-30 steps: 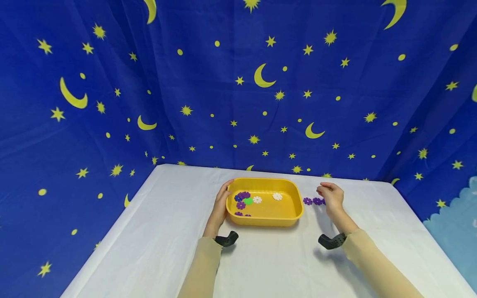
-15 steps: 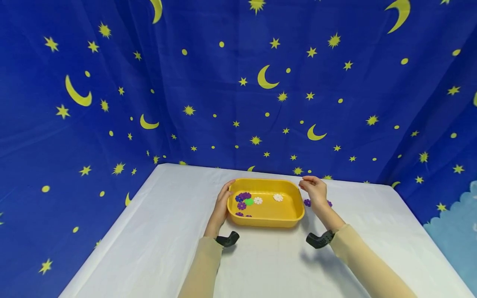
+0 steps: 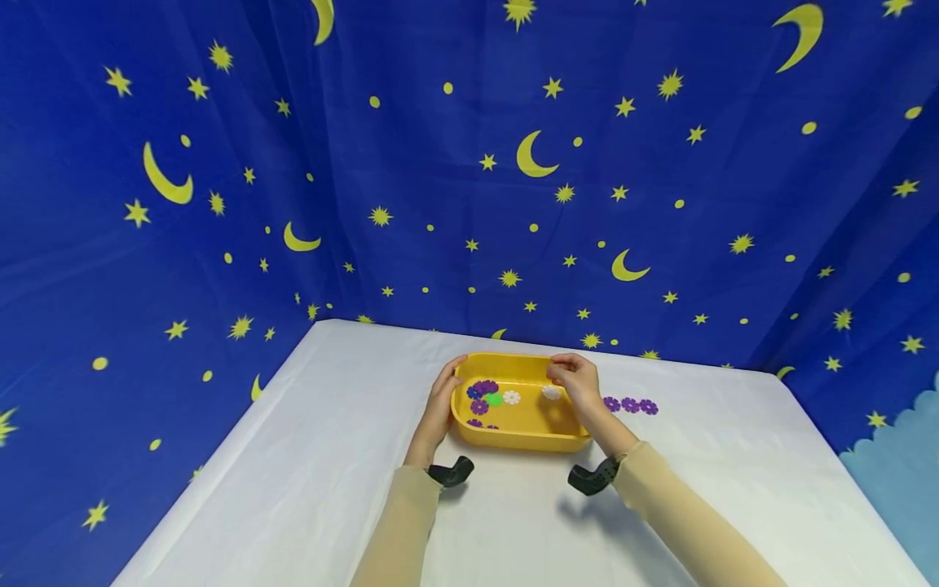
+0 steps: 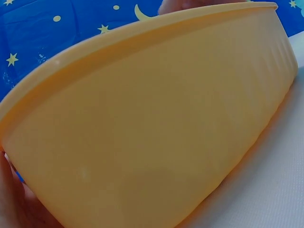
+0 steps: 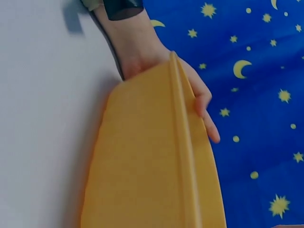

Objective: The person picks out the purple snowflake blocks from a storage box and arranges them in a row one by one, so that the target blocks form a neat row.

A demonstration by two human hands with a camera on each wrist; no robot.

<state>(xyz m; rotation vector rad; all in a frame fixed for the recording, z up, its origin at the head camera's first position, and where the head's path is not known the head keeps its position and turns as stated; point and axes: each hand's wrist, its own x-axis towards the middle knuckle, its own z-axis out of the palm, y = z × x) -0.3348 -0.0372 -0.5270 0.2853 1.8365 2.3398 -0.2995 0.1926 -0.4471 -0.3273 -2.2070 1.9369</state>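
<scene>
Left hand grips left end of yellow basin on counter. Right hand over basin's right part, fingers bent; cannot tell if pinching anything. In basin: purple flower discs, green disc left; white discs farther right. Three more purple discs right of basin.

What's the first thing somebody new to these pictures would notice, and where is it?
Probably the deep blue backdrop with yellow moons and stars, behind the white table. Next, the yellow tub on the table, left hand gripping its left end, right hand over its right part. Then the three purple flower-shaped pieces in a row right of the tub.
</scene>
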